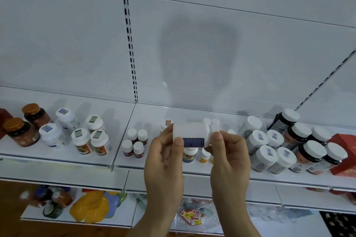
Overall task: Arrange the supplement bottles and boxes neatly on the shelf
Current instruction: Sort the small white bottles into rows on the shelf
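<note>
Held sideways between both hands: left hand (163, 161) pinched the base end of the white bottle (190, 134), thumb across its front; right hand (229, 159) gripped the cap end, thumb on top. Hovered over the middle bay of the shelf (123, 109), just above the dark-labelled bottle (189, 155) and the small yellow bottles (204, 157) — not yet set down.

Probably being turned to find the label face, the blue strip showing toward the camera. Best done by rotating upright first, cap up, label forward, then lowering into the bare patch behind the front row without knocking the small ones. Flanked to the left by four small brown bottles (134, 145) in a tidy square; to the right by the white-capped cluster (269, 152) — a fair guide for spacing.
</note>
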### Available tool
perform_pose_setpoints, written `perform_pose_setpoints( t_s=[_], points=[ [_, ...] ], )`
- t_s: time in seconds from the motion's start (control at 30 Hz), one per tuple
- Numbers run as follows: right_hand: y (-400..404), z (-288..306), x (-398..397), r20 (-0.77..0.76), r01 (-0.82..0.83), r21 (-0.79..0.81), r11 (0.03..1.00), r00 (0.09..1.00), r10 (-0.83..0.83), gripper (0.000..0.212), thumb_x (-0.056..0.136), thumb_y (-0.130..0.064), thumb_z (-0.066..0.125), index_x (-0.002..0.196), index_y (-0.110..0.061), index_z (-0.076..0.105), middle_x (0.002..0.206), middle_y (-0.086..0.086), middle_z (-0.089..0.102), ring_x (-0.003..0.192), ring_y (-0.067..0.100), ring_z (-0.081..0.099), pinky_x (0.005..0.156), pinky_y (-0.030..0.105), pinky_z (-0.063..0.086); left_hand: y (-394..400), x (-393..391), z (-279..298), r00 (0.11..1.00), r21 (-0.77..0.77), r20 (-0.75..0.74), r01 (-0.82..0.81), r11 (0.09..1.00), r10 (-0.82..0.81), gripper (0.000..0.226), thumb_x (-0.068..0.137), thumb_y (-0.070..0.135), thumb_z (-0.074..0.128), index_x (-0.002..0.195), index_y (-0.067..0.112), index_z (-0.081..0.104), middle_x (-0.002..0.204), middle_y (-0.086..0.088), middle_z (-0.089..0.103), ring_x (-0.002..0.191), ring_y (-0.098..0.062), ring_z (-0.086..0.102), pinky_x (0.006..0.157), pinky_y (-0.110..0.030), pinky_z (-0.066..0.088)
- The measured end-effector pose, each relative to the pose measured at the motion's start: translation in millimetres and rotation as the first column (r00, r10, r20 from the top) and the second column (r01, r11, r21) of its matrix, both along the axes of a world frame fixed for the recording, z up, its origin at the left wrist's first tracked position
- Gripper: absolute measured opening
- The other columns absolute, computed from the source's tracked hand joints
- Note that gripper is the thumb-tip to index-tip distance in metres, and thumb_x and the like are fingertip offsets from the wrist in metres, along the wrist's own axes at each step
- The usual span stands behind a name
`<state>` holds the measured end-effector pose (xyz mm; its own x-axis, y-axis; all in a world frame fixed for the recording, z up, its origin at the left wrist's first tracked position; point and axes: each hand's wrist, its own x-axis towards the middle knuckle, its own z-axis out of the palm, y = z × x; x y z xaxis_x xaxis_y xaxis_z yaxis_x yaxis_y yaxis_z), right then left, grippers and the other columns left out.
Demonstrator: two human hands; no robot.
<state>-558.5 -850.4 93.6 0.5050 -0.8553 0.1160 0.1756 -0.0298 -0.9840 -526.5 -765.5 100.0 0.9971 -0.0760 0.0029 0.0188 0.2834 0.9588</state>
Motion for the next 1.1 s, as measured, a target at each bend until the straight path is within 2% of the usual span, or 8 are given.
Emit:
perform_pose_setpoints(
  t_s=[0.2,0.27,0.4,0.53,0.67,0.77,0.93,1.1],
  points=[
    [4.4,-0.1,-1.0,0.058,-0.057,0.033,0.998,0.997,0.055,0.017,0.098,-0.010,0.059,0.112,-0.015,0.067,0.120,-0.003,0.073,0.121,0.015,0.064,0.106,0.040,0.050,-1.0,2.9,0.4,0.999,0.054,0.027,-0.032,0.998,0.031,0.015,0.087,0.032,0.060,0.100,0.025,0.064,0.085,0.026,0.072,0.085,0.008,0.067,0.066,-0.004,0.047],
    [2.1,0.1,-0.8,0.052,-0.044,0.044,0.998,0.998,0.041,0.015,0.096,-0.010,0.062,0.109,-0.013,0.068,0.112,-0.002,0.075,0.113,0.014,0.068,0.102,0.037,0.053,-1.1,4.2,-0.9,0.999,0.075,0.031,-0.020,0.997,0.018,0.009,0.092,0.026,0.060,0.100,0.025,0.063,0.084,0.023,0.073,0.083,0.009,0.066,0.065,-0.004,0.047],
    [-0.8,-0.3,1.5,-0.001,-0.008,0.049,0.999,1.000,0.008,0.027,0.084,-0.033,0.069,0.100,-0.012,0.066,0.095,0.007,0.075,0.094,0.026,0.071,0.090,0.047,0.058,-1.8,3.9,-3.4,0.999,0.076,0.033,-0.013,0.997,0.010,0.014,0.094,0.023,0.057,0.105,0.030,0.063,0.116,0.008,0.070,0.103,0.008,0.063,0.071,-0.005,0.049],
    [2.7,-0.9,1.3,0.046,-0.042,0.070,0.997,0.998,0.039,0.017,0.094,-0.019,0.063,0.110,-0.015,0.068,0.112,0.002,0.074,0.110,0.020,0.069,0.096,0.036,0.055,-2.1,4.5,-1.4,0.999,0.079,0.038,-0.017,0.997,0.014,0.020,0.088,0.033,0.059,0.105,0.026,0.064,0.092,0.024,0.073,0.089,0.009,0.067,0.066,-0.004,0.049],
    [0.7,-1.7,2.1,0.036,-0.030,0.079,0.996,0.999,0.027,0.014,0.091,-0.021,0.068,0.103,-0.014,0.069,0.101,0.004,0.076,0.099,0.023,0.072,0.085,0.029,0.059,-2.2,3.2,-2.2,0.998,0.076,0.057,-0.022,0.997,0.018,0.024,0.086,0.034,0.056,0.107,0.024,0.064,0.099,0.016,0.074,0.094,0.007,0.067,0.068,-0.005,0.049],
    [-0.9,-1.1,3.8,-0.010,-0.029,0.062,0.998,1.000,0.030,0.026,0.081,-0.039,0.071,0.094,-0.017,0.067,0.093,0.006,0.075,0.092,0.028,0.072,0.086,0.044,0.059,-2.2,3.4,-3.9,0.997,0.081,0.075,-0.017,0.997,0.011,0.023,0.091,0.028,0.055,0.113,0.024,0.062,0.119,0.005,0.069,0.105,0.005,0.064,0.074,-0.005,0.049],
    [-0.3,-0.9,2.3,0.037,-0.077,0.095,0.993,0.997,0.073,0.013,0.097,-0.014,0.062,0.108,-0.012,0.068,0.106,0.005,0.076,0.104,0.026,0.071,0.094,0.042,0.058,-1.3,4.3,-6.0,0.996,0.105,0.080,-0.032,0.994,0.024,0.021,0.089,0.033,0.057,0.108,0.025,0.061,0.095,0.024,0.072,0.093,0.006,0.067,0.068,-0.006,0.050],
    [-3.4,-0.2,1.8,0.027,-0.051,0.081,0.995,0.998,0.049,0.011,0.092,-0.017,0.069,0.101,-0.011,0.068,0.096,0.006,0.076,0.094,0.026,0.072,0.085,0.038,0.059,0.1,5.0,-3.4,0.998,0.142,0.055,-0.015,0.990,0.008,0.012,0.085,0.038,0.054,0.094,0.030,0.056,0.083,0.032,0.068,0.082,0.009,0.066,0.062,-0.007,0.049]
  ],
)
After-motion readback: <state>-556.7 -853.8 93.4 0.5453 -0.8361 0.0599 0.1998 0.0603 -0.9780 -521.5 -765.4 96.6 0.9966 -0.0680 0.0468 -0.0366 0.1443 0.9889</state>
